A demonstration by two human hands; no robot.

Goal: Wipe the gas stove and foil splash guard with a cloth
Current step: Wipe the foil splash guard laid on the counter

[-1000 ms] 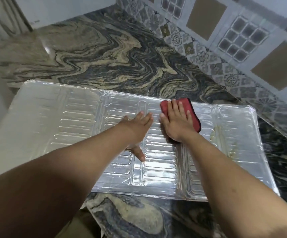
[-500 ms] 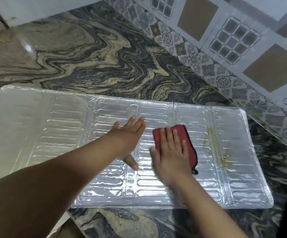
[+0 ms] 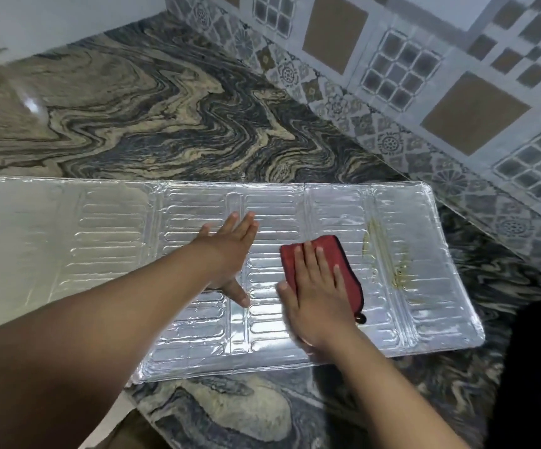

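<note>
The foil splash guard [image 3: 107,241] lies flat and unfolded on the marbled countertop. My left hand [image 3: 230,251] presses flat on its middle panel, fingers spread, holding nothing. My right hand [image 3: 317,296] lies palm down on a red cloth [image 3: 343,264] with a dark edge, pressing it onto the foil just right of the left hand. A yellowish grease streak [image 3: 392,264] marks the right panel, beside the cloth. No gas stove is in view.
The swirled grey and beige countertop [image 3: 181,124] stretches behind the foil to a patterned tile wall [image 3: 424,76] at the right. The counter's front edge [image 3: 139,406] runs just below the foil. A dark shape [image 3: 535,367] sits at the lower right.
My right hand has drawn the red cloth from the foil's far edge toward me, down the panel. The left hand stays pressed on the foil.
</note>
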